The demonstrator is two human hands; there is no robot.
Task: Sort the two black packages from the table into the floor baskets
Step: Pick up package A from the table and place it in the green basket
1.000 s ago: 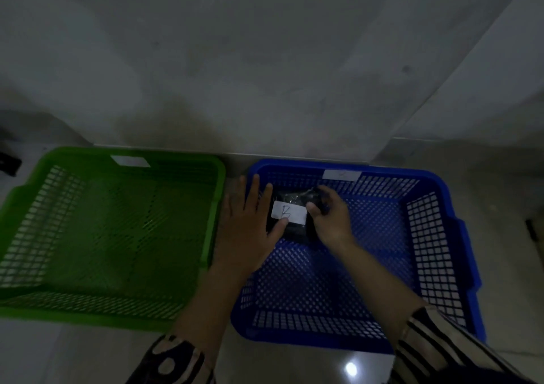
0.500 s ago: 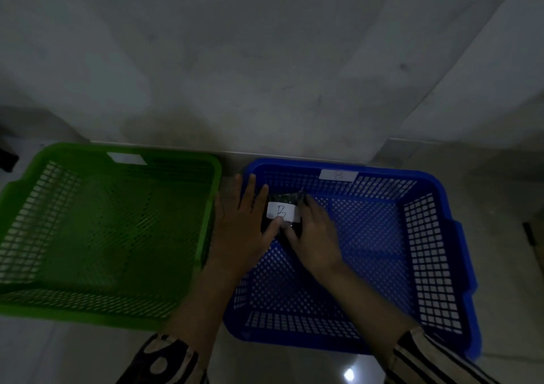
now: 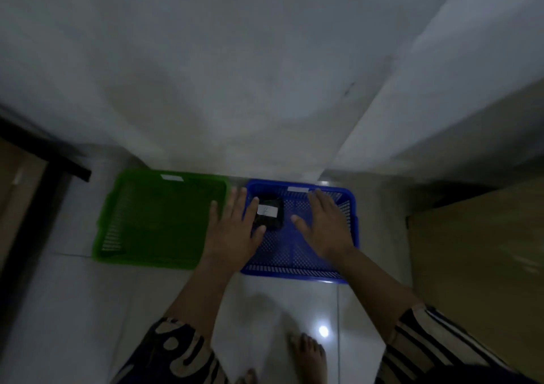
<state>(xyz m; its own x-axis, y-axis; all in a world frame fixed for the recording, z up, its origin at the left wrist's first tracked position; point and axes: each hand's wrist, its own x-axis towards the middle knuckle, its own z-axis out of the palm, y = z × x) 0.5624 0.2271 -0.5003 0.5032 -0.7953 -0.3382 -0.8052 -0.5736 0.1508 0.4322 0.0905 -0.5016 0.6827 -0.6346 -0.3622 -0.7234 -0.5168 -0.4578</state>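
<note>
A black package (image 3: 270, 214) with a white label lies in the far left part of the blue basket (image 3: 297, 273) on the floor. My left hand (image 3: 235, 230) hovers just left of it, fingers spread, holding nothing. My right hand (image 3: 326, 226) is spread over the basket's right half, apart from the package, also holding nothing. The green basket (image 3: 159, 216) stands to the left of the blue one, with nothing visible inside. Only one black package is in view.
Both baskets sit on a pale tiled floor against a white wall (image 3: 235, 74). A dark table leg (image 3: 53, 160) is at the far left, a brown cardboard box (image 3: 477, 260) at the right. A bare foot (image 3: 309, 357) stands near the bottom.
Both hands have let go of the package and lifted away from it. The view has pulled back and up, so the baskets look smaller and farther off.
</note>
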